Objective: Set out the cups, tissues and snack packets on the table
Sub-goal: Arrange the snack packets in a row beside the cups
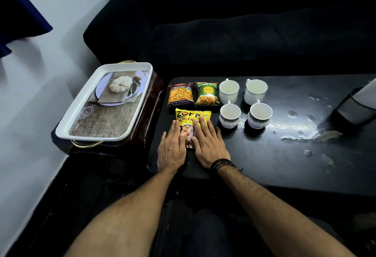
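A person's left hand [172, 149] and right hand [209, 147] lie flat, fingers spread, on either side of a yellow snack packet [192, 123] near the front edge of a dark surface [274, 155], palms pressing the packet down rather than gripping it. Behind it, a brown mixture packet [180, 94] and a green packet [207, 93] sit side by side, with four white cups [245, 102] arranged in a square just to their right, all upright and empty. A white tray [81, 118] rests bare on a low stand to the left, apart from the surface. No tissues can be made out; a grey-and-black object [356, 106] at the right edge is unclear. The packet looks light, soft and crinkly, its film likely slippery, so pinching a sealed end seam should hold better than squeezing the puffed middle. The cups, seemingly ceramic and breakable, are best taken by their handles.
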A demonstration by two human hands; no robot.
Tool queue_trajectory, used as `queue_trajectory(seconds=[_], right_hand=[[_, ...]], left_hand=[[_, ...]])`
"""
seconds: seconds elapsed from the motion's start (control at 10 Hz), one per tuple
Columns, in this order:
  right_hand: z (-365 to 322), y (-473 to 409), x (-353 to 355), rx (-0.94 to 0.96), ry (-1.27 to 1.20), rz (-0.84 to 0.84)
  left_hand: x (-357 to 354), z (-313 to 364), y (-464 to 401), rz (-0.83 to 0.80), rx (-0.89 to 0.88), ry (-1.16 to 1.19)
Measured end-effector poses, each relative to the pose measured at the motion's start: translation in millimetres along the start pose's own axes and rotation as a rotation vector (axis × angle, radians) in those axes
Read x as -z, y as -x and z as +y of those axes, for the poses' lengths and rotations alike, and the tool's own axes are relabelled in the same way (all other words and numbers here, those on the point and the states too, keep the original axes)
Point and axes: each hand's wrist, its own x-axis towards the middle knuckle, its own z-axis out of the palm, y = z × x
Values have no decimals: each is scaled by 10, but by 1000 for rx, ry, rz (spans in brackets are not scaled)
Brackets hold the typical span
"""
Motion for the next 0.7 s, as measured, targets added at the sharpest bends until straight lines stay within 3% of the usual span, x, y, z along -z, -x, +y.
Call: queue_trajectory(seconds=[0.3, 0.5, 0.7], right_hand=[[-28, 149, 86, -88, -111, 20], [53, 366, 318, -110, -110, -157], [-6, 418, 983, 70, -112, -50]], left_hand=[[188, 86, 142, -77, 143, 185], [421, 219, 311, -318, 250, 147], [871, 765, 224, -322, 112, -4]])
